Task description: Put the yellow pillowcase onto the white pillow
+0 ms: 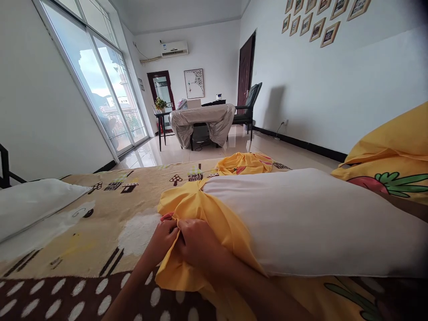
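Seemingly, a yellow pillowcase (203, 200), pinched tight in the grip of left hand (166, 231) and right hand (197, 236), is being fitted over a white pillow (310, 223) on the bed (143, 187); a lengthwise pull seems needed.

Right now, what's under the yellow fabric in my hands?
The white pillow runs under the yellow fabric, which covers one end. How far the pillow reaches, and anything deeper in the folds, can't be seen.

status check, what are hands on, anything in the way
Left hand and right hand gripping yellow fabric cover. Cover gathered at left end of plump white pillow, pillow mostly bare. Bunched yellow cloth beyond pillow, not in hands' way.
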Available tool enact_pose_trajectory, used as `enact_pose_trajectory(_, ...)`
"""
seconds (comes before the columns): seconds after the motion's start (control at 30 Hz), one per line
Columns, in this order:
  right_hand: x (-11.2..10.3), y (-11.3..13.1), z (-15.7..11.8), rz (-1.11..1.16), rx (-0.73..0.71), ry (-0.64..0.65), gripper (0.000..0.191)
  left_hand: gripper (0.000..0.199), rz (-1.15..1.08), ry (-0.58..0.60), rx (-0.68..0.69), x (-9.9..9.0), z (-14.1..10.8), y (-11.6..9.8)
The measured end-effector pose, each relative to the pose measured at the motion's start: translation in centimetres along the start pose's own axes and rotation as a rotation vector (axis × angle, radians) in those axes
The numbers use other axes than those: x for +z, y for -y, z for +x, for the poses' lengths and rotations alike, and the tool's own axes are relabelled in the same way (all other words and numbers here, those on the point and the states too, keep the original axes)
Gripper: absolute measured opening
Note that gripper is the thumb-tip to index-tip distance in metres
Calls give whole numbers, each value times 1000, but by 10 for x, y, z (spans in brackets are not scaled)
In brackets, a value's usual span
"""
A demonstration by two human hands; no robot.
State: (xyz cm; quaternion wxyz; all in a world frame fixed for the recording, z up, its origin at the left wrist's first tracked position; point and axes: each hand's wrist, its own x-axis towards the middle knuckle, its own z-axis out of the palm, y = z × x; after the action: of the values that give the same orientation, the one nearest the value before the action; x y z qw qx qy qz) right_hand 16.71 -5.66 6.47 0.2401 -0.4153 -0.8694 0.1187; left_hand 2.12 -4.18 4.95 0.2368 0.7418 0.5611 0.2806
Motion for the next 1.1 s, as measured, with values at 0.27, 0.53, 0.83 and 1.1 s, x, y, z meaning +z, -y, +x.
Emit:
enact_pose_trajectory(0.27, -3, 0, 0, -1, 4, 20, 18, 23, -15, -30, -1, 2, 0, 0)
enact_pose_trajectory(0.53, -1, -1, 0, 5, -5, 22, 19, 25, 1, -52, 29, 3, 1, 1)
enact_pose_trajectory(0.83, 2, -3, 1, -28, -15, 7, 18, 26, -21, -34, 23, 2, 1, -1)
enact_pose_trajectory(1.1, 1, -2, 1, -19, -15, -17, 18, 28, -26, -58, 35, 3, 0, -2)
